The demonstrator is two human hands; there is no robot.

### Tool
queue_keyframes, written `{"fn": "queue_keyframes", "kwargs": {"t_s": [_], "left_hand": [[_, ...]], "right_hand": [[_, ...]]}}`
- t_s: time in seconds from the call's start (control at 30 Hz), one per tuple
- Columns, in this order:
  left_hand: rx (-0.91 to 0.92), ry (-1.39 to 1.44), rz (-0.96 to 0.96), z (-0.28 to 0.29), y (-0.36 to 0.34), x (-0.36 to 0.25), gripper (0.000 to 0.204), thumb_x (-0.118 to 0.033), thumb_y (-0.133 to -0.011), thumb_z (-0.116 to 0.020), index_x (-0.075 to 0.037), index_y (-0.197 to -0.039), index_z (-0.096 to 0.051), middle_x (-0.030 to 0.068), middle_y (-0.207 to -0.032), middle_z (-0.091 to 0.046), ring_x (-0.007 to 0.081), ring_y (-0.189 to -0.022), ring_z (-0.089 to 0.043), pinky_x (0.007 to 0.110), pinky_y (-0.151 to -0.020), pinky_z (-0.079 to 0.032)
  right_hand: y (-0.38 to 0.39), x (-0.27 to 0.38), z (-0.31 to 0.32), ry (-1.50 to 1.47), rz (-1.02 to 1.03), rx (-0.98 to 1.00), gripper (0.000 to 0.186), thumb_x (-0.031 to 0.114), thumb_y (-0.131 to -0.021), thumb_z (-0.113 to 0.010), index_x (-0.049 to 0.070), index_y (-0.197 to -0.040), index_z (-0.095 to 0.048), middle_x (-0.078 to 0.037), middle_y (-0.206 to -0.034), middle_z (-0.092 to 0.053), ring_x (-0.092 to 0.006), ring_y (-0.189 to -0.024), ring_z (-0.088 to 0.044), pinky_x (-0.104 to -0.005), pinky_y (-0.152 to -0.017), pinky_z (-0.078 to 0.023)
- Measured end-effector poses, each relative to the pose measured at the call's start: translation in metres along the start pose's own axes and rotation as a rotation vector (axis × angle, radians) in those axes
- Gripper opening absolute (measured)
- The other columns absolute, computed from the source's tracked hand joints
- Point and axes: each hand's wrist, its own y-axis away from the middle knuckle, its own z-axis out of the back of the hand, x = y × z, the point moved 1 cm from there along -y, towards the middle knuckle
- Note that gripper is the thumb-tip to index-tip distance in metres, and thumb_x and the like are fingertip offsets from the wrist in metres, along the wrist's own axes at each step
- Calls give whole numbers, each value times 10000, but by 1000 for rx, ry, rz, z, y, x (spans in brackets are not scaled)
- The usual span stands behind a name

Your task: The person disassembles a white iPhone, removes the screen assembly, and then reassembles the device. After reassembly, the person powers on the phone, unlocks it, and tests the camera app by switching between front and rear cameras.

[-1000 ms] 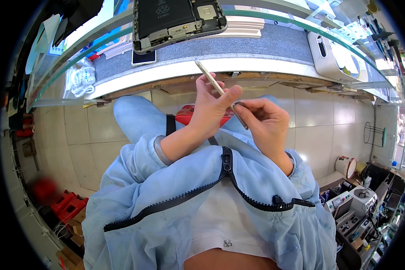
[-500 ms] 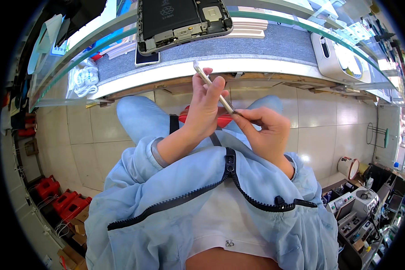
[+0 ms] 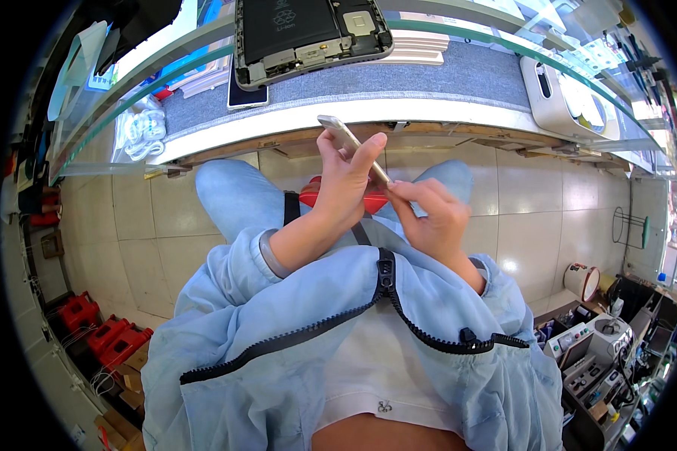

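Observation:
My left hand (image 3: 343, 177) is wrapped round a slim smartphone (image 3: 340, 131) with a pale metal edge, held tilted above my lap. Its upper end points away to the left, and its lower end slants toward my right hand (image 3: 433, 218). The thumb and fingertips of that hand are pinched together at the phone's lower end. Whether they grip the edge or something tiny there is too small to make out. Most of the phone's broad faces are hidden by the left fingers and the angle.
Beyond my hands, an opened phone (image 3: 293, 37) with its battery exposed sits on the glass counter (image 3: 474, 34). Below it, a dark phone (image 3: 246, 96) lies on grey cloth. Bagged white cables (image 3: 143, 131) are at left, a white bin (image 3: 553, 98) at right, red cases (image 3: 116, 338) lower left.
The phone has turned so that more of its flat side shows, and its upper end has dropped slightly toward me. My right hand has shifted a little left, still at the phone's lower end.

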Motion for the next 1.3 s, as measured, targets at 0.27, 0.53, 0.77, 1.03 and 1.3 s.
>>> {"fn": "queue_keyframes", "kwargs": {"t_s": [0.27,0.53,0.77,1.03,1.3], "left_hand": [[74,7,-66,-2,-2,3,726,-248,-721,-733,-115,-1174,-181,84,-937,-430,124,-700,-492,276,-512,-446],[87,32,2,-7,7,-4,723,-273,-733,-724,-152,-1205,-189,69,-963,-397,125,-775,-466,277,-569,-449],[116,23,15,-5,4,-1,717,-280,-739,-718,-159,-1208,-189,73,-985,-390,132,-799,-468,284,-581,-454],[80,17,19,-1,6,2,598,-253,-757,-699,-181,-1149,-253,35,-906,-422,122,-773,-480,289,-575,-439],[42,61,66,0,0,8,698,-197,-721,-742,-136,-1152,-196,54,-969,-394,111,-783,-454,260,-567,-432]], "right_hand": [[-7,-13,5,-720,-594,133,91,-18,-758,-657,-44,-840,-629,-84,-755,-654,-81,-663,-599,-197,-577,-479],[-10,-11,11,-777,-562,115,101,-28,-756,-659,-39,-851,-625,-82,-748,-651,-80,-673,-599,-184,-584,-471],[-10,-5,9,-669,-535,90,81,-21,-747,-668,-31,-821,-636,-78,-732,-652,-84,-655,-608,-201,-572,-482],[-7,8,0,30,112,-56,125,6,-671,-681,62,-779,-653,-53,-697,-624,-186,-580,-616,-254,-499,-482],[-2,4,-7,129,179,-34,143,12,-675,-707,67,-793,-650,-62,-727,-627,-187,-588,-609,-254,-493,-473]]}}
